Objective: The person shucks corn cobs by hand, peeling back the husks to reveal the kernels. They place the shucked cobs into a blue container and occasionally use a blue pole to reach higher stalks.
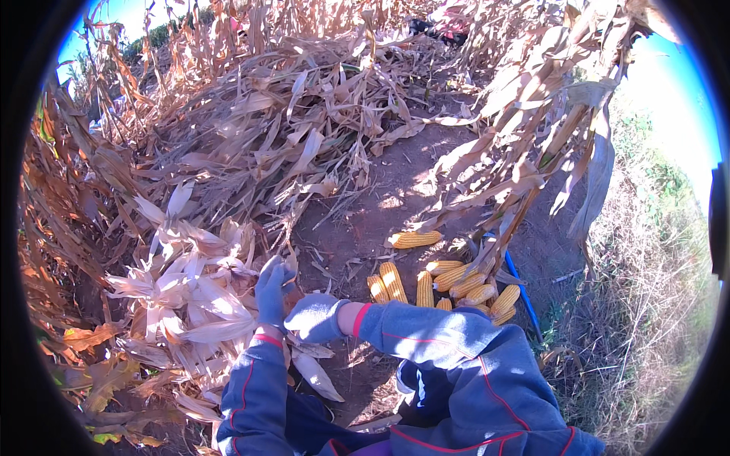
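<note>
My left hand (271, 292), in a grey knit glove, is raised beside a heap of pale corn husks (199, 296). A strip of dry husk (291, 261) shows behind its fingertips. My right hand (313, 318), gloved alike, reaches across to the left hand's wrist. The fingers of both are partly hidden, so what they grip cannot be made out. Below them a whitish husk-covered ear of corn (315, 375) lies on the soil. To the right of my hands lie several husked yellow corn ears (392, 281), some partly covered by my right sleeve.
Cut corn stalks (274, 125) form a broad pile ahead. Dry standing stalks (547, 131) lean in from the right. A blue pole (523, 296) lies beyond the ears, near dry grass (633, 319). Something pink and black (447, 25) is partly hidden at the far top.
</note>
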Tool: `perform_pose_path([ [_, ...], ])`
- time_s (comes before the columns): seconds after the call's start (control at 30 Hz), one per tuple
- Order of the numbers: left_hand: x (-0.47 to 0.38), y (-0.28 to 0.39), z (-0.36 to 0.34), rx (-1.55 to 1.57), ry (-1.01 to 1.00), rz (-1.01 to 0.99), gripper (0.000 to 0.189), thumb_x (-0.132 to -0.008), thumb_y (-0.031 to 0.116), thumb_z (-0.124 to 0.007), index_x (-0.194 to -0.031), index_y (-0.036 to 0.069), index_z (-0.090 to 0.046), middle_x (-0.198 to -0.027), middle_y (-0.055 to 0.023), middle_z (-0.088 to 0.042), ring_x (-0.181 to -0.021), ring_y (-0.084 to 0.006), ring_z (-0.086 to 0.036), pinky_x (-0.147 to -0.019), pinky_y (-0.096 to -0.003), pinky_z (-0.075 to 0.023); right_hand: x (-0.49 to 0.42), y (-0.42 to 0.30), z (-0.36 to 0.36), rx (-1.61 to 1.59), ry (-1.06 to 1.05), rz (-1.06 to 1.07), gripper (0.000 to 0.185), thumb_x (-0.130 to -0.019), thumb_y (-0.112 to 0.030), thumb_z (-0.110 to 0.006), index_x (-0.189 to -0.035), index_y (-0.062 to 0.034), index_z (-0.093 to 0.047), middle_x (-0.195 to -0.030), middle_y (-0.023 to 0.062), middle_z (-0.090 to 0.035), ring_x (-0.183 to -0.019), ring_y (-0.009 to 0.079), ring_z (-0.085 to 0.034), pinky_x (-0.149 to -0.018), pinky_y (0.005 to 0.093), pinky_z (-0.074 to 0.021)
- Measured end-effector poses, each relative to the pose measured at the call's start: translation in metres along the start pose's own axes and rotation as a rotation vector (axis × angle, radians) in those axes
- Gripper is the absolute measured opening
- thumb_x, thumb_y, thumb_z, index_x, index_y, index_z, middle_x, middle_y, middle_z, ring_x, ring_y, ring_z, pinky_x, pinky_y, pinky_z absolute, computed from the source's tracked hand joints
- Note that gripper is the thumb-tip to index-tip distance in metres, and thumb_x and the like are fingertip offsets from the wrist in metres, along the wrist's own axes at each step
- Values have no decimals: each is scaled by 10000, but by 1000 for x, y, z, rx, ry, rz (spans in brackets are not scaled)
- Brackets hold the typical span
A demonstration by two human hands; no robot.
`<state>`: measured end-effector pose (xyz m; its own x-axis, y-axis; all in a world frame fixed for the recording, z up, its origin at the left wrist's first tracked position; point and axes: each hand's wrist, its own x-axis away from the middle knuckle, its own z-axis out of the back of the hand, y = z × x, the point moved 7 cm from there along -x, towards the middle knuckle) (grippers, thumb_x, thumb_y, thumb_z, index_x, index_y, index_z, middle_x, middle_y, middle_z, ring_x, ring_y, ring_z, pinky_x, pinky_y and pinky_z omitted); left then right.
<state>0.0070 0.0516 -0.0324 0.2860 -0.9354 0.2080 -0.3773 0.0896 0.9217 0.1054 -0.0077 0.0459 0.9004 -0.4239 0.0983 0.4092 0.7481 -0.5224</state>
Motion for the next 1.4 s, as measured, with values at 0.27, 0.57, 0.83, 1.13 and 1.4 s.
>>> perform_pose_path([
  [0.27,-9,-25,-10,-109,-113,113,197,-925,206,-536,-1007,48,-622,-752,-41,-616,-576,-132,-575,-527,-234,-469,229,197,58,244,526,-478,253,-820,-296,-513,-874,-97,-660,-864,112,-668,-827,323,-632,-739,415,-489],
  [0.57,1,-37,-13,-318,-91,203,289,-921,303,-545,-1040,45,-600,-801,-55,-618,-649,-137,-566,-574,-242,-429,576,180,-320,-310,634,-1817,328,-766,-328,-539,-958,-100,-676,-881,170,-669,-900,358,-627,-786,453,-489],
  [0.83,0,-58,-5,-460,-95,279,242,-911,276,-563,-1025,66,-598,-790,-58,-612,-612,-150,-566,-528,-249,-422,647,143,-280,-129,870,-2248,325,-759,-245,-621,-1044,-89,-628,-1042,203,-610,-1023,373,-578,-864,425,-468],
  [1.13,2,-15,30,-359,33,242,250,-891,300,-593,-1056,112,-612,-810,-8,-619,-681,-142,-600,-589,-258,-470,733,201,-280,-415,489,-2343,632,-664,-328,-709,-1187,-16,-541,-1168,208,-572,-1113,340,-558,-928,397,-459],
  [1.4,18,47,73,-315,227,136,218,-854,292,-612,-1001,131,-607,-779,-6,-609,-640,-127,-581,-535,-246,-448,718,233,-317,-626,428,-2214,794,-601,-387,-749,-1260,-26,-493,-1235,210,-533,-1132,352,-542,-947,397,-451],
])
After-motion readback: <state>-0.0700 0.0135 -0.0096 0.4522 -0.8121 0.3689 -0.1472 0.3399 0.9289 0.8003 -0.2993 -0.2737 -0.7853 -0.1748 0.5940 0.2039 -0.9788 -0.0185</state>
